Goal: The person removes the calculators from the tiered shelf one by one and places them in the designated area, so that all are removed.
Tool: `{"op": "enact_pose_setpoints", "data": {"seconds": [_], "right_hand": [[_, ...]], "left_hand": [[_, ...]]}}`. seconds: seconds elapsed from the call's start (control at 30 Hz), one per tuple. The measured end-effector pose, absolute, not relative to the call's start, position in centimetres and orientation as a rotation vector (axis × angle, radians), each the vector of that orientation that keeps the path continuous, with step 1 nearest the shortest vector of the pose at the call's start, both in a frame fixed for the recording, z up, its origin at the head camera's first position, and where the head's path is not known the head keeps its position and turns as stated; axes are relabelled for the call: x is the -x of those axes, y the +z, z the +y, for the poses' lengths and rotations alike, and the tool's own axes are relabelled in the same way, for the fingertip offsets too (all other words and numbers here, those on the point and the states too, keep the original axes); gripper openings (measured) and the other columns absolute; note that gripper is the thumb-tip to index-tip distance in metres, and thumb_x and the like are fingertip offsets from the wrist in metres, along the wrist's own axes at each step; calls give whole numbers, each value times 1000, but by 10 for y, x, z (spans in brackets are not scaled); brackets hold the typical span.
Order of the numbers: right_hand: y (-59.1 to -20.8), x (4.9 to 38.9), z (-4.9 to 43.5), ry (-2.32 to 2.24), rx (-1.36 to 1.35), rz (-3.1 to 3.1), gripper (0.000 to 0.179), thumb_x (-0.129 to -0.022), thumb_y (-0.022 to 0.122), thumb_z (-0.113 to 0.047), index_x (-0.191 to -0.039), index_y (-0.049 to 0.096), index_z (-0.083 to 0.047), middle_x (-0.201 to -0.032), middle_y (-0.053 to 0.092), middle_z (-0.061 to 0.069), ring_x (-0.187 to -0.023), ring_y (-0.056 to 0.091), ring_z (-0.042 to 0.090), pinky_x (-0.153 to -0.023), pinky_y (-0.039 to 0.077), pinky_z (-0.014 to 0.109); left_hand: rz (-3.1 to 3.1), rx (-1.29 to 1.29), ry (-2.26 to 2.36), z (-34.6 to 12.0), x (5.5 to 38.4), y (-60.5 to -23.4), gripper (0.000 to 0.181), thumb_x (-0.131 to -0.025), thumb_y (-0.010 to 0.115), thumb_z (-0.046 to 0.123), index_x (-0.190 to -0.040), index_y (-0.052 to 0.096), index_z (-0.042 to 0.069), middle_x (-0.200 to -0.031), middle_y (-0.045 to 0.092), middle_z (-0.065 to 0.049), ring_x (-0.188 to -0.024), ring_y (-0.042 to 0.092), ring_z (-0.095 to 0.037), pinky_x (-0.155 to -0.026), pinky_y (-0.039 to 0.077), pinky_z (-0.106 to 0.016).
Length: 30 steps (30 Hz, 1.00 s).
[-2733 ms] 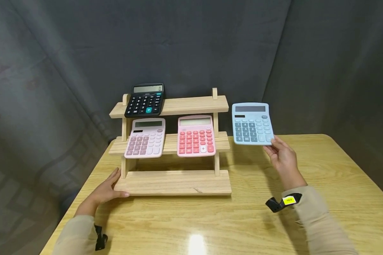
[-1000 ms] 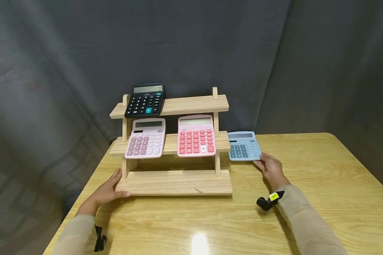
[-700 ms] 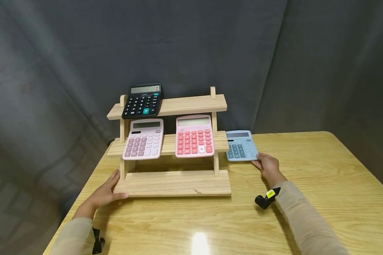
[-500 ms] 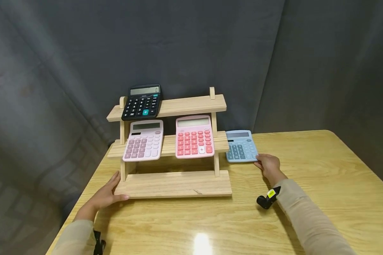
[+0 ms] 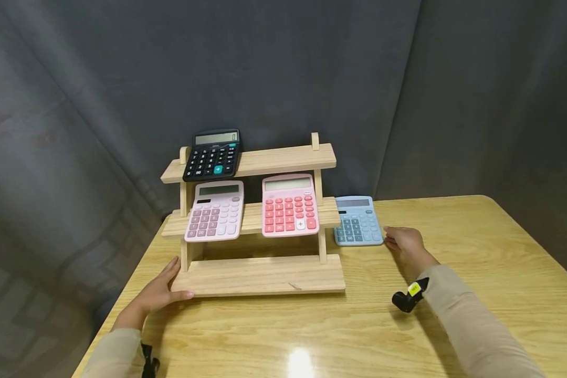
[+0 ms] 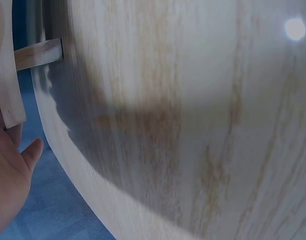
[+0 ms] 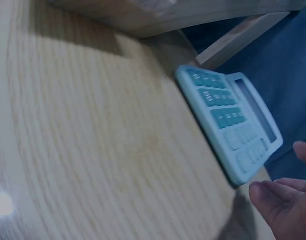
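A light blue calculator lies on the table just right of the wooden shelf, its left edge partly hidden behind the shelf. My right hand is at its lower right corner, fingertips just off it; the right wrist view shows the fingers spread apart beside the calculator. My left hand rests against the left end of the three-tier wooden shelf, with its fingers along the side and its thumb at the bottom board's front edge. A lilac calculator and a pink calculator lean on the middle tier.
A black calculator leans on the left of the top tier. The wooden table extends to the right and front, with a dark grey curtain close behind it.
My right hand has lowered the light blue calculator from the air, moved it left to the table beside the shelf and let go of it. The left hand has stayed at the shelf.
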State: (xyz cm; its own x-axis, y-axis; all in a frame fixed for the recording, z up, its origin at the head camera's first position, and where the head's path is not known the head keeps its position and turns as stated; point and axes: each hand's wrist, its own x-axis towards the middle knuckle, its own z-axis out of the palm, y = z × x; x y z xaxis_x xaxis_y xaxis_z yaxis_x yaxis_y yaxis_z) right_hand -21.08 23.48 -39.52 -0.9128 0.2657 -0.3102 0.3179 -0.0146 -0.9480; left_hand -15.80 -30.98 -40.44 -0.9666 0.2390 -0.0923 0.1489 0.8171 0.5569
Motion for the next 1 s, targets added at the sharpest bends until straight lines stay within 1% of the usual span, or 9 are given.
{"op": "enact_pose_setpoints", "data": {"seconds": [0.13, 0.2, 0.27, 0.33, 0.5, 0.57, 0.67, 0.9, 1.0], "right_hand": [[-388, 208, 239, -2194, -594, 2071, 61, -87, 50, -19, -129, 22, 15, -107, 44, 22, -79, 56, 12, -79, 44, 23], [-391, 213, 243, -2264, -557, 2012, 63, -85, 54, -22, -128, 25, 14, -98, 49, 14, -71, 58, 7, -75, 45, 21], [-399, 221, 248, -2364, -488, 1932, 57, -84, 57, -21, -124, 35, 12, -94, 53, 14, -72, 60, 11, -73, 47, 23], [-395, 222, 246, -2416, -425, 1891, 54, -84, 57, -20, -123, 37, 10, -91, 55, 12, -75, 61, 12, -73, 47, 24], [-349, 206, 220, -2563, -338, 1707, 32, -86, 53, -13, -110, 44, 6, -82, 58, 8, -74, 61, 13, -76, 45, 25], [-337, 203, 211, -2635, -332, 1573, 20, -84, 55, -11, -96, 48, 3, -75, 60, 8, -73, 62, 16, -75, 45, 27], [-322, 201, 199, -2673, -323, 1461, 15, -82, 58, -10, -89, 51, 1, -74, 61, 10, -74, 62, 19, -76, 45, 29], [-299, 203, 176, -2676, -177, 1472, 32, -84, 56, -11, -108, 43, 5, -82, 60, 11, -77, 62, 19, -81, 41, 31], [-291, 203, 167, -2665, -181, 1522, 35, -84, 56, -13, -110, 42, 6, -88, 56, 13, -76, 61, 17, -81, 42, 31]], "left_hand": [[2862, -319, 804, -310, 155, -403, 100, -67, 70, 39, -134, 13, -8, -138, 8, -28, -122, 9, -47, -91, 15, -60], [2868, -321, 794, -309, 155, -403, 100, -66, 70, 39, -134, 14, -8, -138, 9, -28, -122, 10, -47, -91, 16, -60], [2865, -311, 797, -309, 154, -403, 100, -66, 70, 39, -134, 13, -8, -138, 8, -28, -122, 9, -47, -91, 16, -59], [2858, -302, 805, -308, 154, -403, 101, -66, 71, 39, -134, 13, -7, -138, 7, -27, -122, 8, -46, -91, 15, -59], [2836, -285, 869, -309, 154, -403, 100, -66, 71, 36, -134, 12, -8, -138, 5, -27, -122, 7, -47, -92, 14, -59], [2819, -274, 904, -311, 154, -404, 100, -66, 72, 34, -134, 11, -8, -138, 3, -27, -122, 5, -47, -92, 12, -59], [2799, -254, 936, -314, 152, -405, 101, -66, 72, 33, -134, 9, -8, -139, 1, -28, -122, 3, -47, -92, 11, -60], [2798, -236, 911, -312, 155, -406, 102, -67, 71, 35, -135, 9, -7, -139, 1, -27, -123, 4, -46, -92, 11, -59], [2792, -250, 918, -309, 158, -404, 102, -66, 72, 35, -135, 9, -7, -139, 1, -27, -123, 4, -46, -93, 11, -59]]}}
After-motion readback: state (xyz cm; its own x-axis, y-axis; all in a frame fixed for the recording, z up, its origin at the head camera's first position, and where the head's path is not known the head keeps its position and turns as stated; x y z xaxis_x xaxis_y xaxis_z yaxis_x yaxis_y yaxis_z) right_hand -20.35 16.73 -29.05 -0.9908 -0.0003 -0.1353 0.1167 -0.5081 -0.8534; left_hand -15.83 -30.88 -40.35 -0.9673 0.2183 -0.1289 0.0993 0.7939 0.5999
